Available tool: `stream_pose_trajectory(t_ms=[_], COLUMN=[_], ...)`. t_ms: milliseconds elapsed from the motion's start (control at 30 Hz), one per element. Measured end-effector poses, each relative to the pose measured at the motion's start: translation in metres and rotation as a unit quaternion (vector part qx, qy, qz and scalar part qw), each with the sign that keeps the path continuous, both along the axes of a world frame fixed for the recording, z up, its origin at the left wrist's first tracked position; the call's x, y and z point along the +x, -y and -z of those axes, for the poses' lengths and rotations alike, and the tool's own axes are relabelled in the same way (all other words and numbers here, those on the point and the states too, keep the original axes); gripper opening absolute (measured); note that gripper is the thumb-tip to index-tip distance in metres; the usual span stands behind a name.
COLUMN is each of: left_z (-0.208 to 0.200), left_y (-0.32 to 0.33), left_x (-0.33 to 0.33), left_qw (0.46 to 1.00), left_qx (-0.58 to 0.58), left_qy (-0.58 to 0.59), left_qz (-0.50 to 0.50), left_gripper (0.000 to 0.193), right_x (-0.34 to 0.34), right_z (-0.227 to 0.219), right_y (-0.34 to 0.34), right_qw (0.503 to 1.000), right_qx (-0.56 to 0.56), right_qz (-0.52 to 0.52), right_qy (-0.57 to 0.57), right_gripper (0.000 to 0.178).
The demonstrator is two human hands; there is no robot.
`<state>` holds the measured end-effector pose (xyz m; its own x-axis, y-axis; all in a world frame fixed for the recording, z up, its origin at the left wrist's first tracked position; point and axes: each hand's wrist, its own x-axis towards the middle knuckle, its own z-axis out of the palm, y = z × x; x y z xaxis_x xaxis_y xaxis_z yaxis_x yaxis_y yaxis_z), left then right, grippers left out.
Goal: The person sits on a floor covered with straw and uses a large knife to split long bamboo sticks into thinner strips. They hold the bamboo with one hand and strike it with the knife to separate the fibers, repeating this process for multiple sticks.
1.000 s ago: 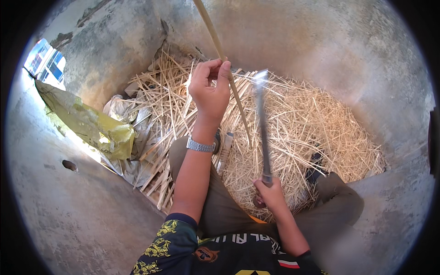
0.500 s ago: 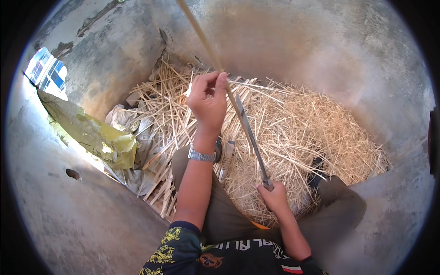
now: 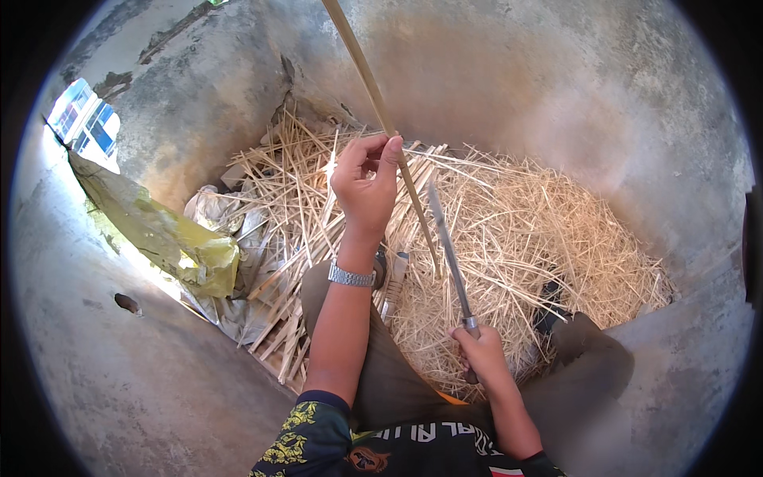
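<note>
I see the two hands well apart, the left one farther out and the right one lower and nearer the body. The left hand (image 3: 367, 179) pinches a long pale strip (image 3: 362, 71) between thumb and fingertips. Above that grip the strip leans left and runs out of view; below it, it slants down to the right, so its lower end sits in the space between the hands. The right hand (image 3: 483, 356) is wrapped around the handle of a knife (image 3: 451, 250), its blade pointing away and slightly left. From my view the blade stands just beside the strip's lower part, a narrow gap between them; I can't judge their depth.

A metal-banded watch (image 3: 350, 276) circles the wrist below the left hand. Beyond and left of that hand I make out a heap of loose strips (image 3: 294, 171); past the right hand, fine curled shavings (image 3: 588, 238) spread outward. A torn yellowish sheet (image 3: 171, 234) hangs well to the left of the left hand. Farther than both hands rises a stained grey wall (image 3: 509, 79).
</note>
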<state>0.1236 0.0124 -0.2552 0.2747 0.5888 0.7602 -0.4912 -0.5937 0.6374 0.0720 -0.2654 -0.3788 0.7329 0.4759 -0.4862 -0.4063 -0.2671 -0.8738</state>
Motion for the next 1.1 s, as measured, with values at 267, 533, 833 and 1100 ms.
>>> stream_pose_trajectory(t_ms=[267,533,833,1100], left_z=[0.001,0.000,-0.001,-0.003], left_y=[0.003,0.004,0.004,0.011], left_x=[0.000,0.000,-0.004,0.002], left_qw=[0.999,0.996,0.993,0.991], left_qx=[-0.004,-0.009,-0.053,-0.074], left_qy=[-0.025,-0.010,-0.042,-0.033], left_qz=[0.026,0.086,0.100,0.102], left_gripper=[0.015,0.014,0.017,0.017], right_x=[-0.008,-0.005,-0.005,-0.012], right_z=[0.004,-0.001,-0.008,-0.014], right_y=[-0.002,0.006,0.002,0.002], right_qw=[0.996,0.988,0.994,0.988], right_qx=[0.087,0.009,0.039,0.144], right_qz=[0.009,0.022,-0.006,0.031], right_qy=[0.007,0.149,-0.099,-0.055], right_gripper=[0.026,0.027,0.021,0.023])
